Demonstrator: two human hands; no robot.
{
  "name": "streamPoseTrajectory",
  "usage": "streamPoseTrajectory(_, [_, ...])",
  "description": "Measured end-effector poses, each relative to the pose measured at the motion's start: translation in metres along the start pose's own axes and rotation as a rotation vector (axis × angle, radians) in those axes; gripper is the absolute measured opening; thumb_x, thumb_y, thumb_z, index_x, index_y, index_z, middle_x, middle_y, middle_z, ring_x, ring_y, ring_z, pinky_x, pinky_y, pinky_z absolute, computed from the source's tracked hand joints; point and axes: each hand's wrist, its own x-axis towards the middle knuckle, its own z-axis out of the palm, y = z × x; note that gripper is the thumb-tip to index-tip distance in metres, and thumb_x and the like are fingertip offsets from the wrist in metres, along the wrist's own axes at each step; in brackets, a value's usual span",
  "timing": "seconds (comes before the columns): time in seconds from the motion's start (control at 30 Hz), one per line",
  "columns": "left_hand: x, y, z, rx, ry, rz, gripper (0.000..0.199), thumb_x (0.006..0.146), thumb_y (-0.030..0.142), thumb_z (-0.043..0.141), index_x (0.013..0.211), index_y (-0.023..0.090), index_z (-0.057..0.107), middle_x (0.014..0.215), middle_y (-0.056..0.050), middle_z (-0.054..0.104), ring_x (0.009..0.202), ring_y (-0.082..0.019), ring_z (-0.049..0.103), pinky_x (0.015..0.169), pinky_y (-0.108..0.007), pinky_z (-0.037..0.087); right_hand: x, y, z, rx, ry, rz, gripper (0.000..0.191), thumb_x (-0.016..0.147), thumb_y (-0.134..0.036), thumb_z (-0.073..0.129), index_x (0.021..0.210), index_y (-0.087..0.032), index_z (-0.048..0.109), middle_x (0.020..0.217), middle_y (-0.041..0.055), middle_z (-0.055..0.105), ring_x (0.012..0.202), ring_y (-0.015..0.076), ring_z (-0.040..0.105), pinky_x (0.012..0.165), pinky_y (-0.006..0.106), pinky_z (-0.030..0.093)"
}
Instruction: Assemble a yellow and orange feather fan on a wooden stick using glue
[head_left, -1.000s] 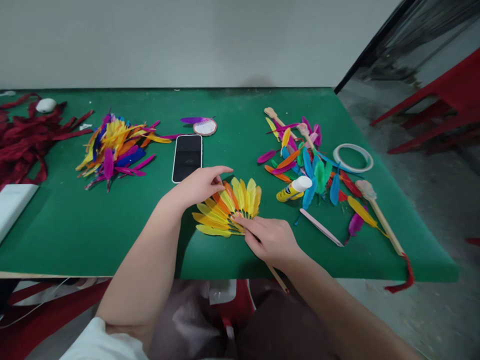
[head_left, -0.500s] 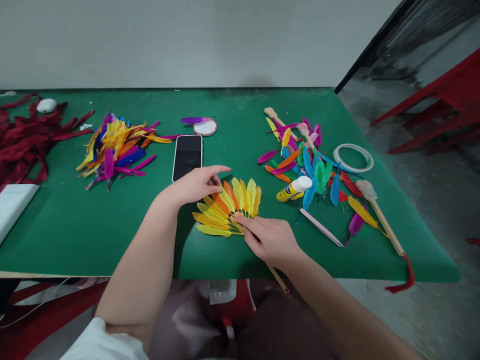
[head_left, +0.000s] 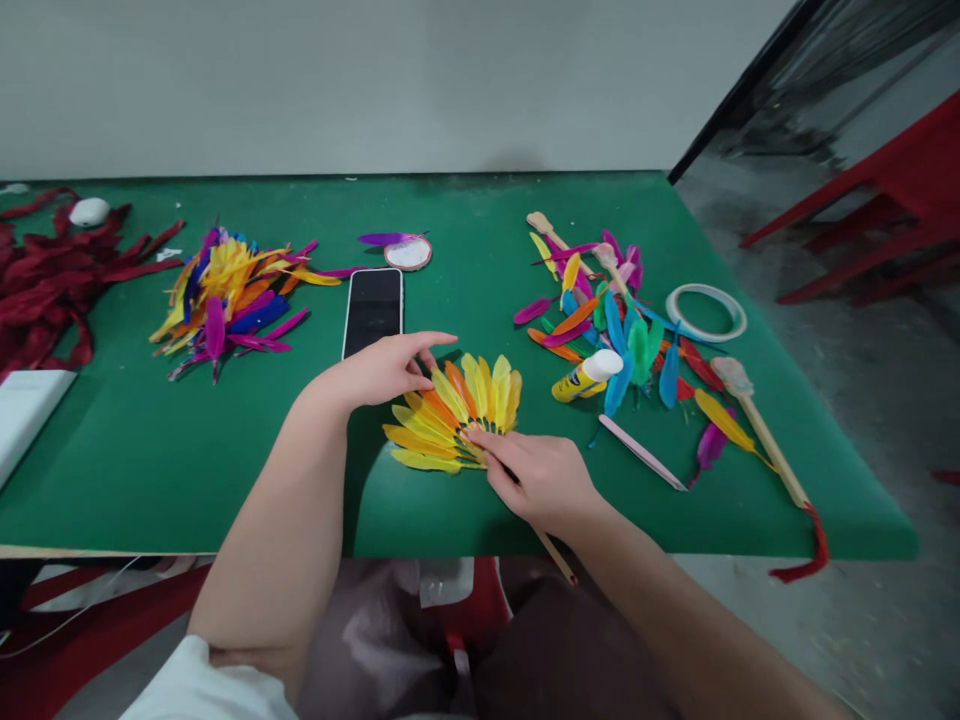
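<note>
A fan of yellow and orange feathers (head_left: pixel 427 437) lies on the green table, spread from a small centre. My right hand (head_left: pixel 541 480) rests over its lower right part, index fingertip pressing on the centre; the other fingers are curled beneath. A thin wooden stick (head_left: pixel 556 558) shows under that hand and juts past the table's front edge. Over the fan's upper left feathers is my left hand (head_left: pixel 390 370), index finger stretched out, the others bent down near an orange feather. Whether those fingers touch it I cannot tell.
A phone (head_left: pixel 373 312) lies behind my left hand. To the right are a glue stick (head_left: pixel 589 376), tweezers (head_left: pixel 643 453), a tape roll (head_left: pixel 706 312), loose feathers (head_left: pixel 639 350) and a tasselled stick (head_left: pixel 772 445). Leftward are a feather pile (head_left: pixel 240 290) and dark red ribbons (head_left: pixel 45 280).
My left hand has shifted very slightly left, its lower fingertips a little further from the feather tips. My right fingertip stays on the fan's centre.
</note>
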Motion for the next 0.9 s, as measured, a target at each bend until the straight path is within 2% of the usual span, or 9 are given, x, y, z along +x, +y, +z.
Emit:
streamPoseTrajectory(0.33, [-0.001,0.000,-0.001,0.053,-0.014,0.021,0.055,0.076,0.022,0.055,0.130,0.023,0.045,0.093,-0.003,0.060,0.073,-0.013,0.058,0.070,-0.026,0.050,-0.001,0.000,-0.001,0.012,-0.010,0.016,0.025,0.084,-0.018,0.048,0.104,-0.016,0.065,0.076,0.0015,0.073,0.060,0.0109,0.065,0.053,0.023,0.042])
streamPoseTrajectory(0.43, [0.000,0.001,-0.001,0.093,0.009,0.025,0.050,0.079,0.025,0.052,0.129,0.024,0.046,0.093,-0.004,0.061,0.076,-0.014,0.060,0.072,-0.027,0.049,0.000,-0.002,-0.002,0.040,0.010,0.051,0.025,0.085,-0.020,0.048,0.105,-0.017,0.063,0.078,0.0003,0.073,0.059,0.0096,0.065,0.053,0.022,0.041])
streamPoseTrajectory(0.53, [0.001,0.002,0.000,0.114,0.048,0.023,0.046,0.082,0.027,0.048,0.127,0.024,0.048,0.092,-0.003,0.063,0.078,-0.014,0.060,0.071,-0.027,0.048,0.002,-0.002,-0.004,0.064,0.020,0.095,0.021,0.086,-0.021,0.047,0.098,-0.018,0.064,0.071,-0.0007,0.071,0.055,0.0080,0.062,0.052,0.021,0.038])
streamPoseTrajectory(0.6, [0.001,-0.001,0.002,0.086,0.096,0.030,0.044,0.083,0.028,0.047,0.126,0.024,0.049,0.092,-0.003,0.063,0.077,-0.014,0.060,0.071,-0.027,0.048,0.003,-0.002,-0.005,0.068,0.022,0.110,0.019,0.086,-0.023,0.047,0.087,-0.017,0.065,0.064,-0.0013,0.069,0.049,0.0072,0.058,0.050,0.021,0.035])
streamPoseTrajectory(0.73, [-0.004,-0.004,0.004,0.023,0.275,0.086,0.039,0.083,0.030,0.047,0.121,0.021,0.052,0.089,-0.003,0.061,0.074,-0.014,0.060,0.070,-0.028,0.048,-0.001,-0.004,-0.013,0.049,0.049,0.161,0.023,0.087,-0.025,0.047,0.072,-0.017,0.062,0.059,-0.0011,0.065,0.049,0.0078,0.056,0.051,0.021,0.033])
streamPoseTrajectory(0.83, [-0.012,0.010,-0.001,-0.005,0.375,0.100,0.038,0.083,0.031,0.047,0.118,0.019,0.054,0.085,-0.002,0.060,0.073,-0.013,0.060,0.072,-0.029,0.048,-0.017,-0.012,-0.024,0.001,0.054,0.249,0.024,0.087,-0.026,0.046,0.072,-0.018,0.062,0.063,0.0002,0.066,0.057,0.0100,0.060,0.054,0.021,0.035])
streamPoseTrajectory(0.9, [-0.021,0.025,-0.005,-0.015,0.470,0.098,0.037,0.082,0.032,0.048,0.116,0.019,0.056,0.084,-0.002,0.061,0.074,-0.014,0.059,0.074,-0.030,0.049,-0.035,-0.021,-0.032,-0.026,0.063,0.316,0.027,0.089,-0.029,0.045,0.070,-0.019,0.061,0.062,0.0003,0.065,0.055,0.0100,0.059,0.053,0.021,0.035])
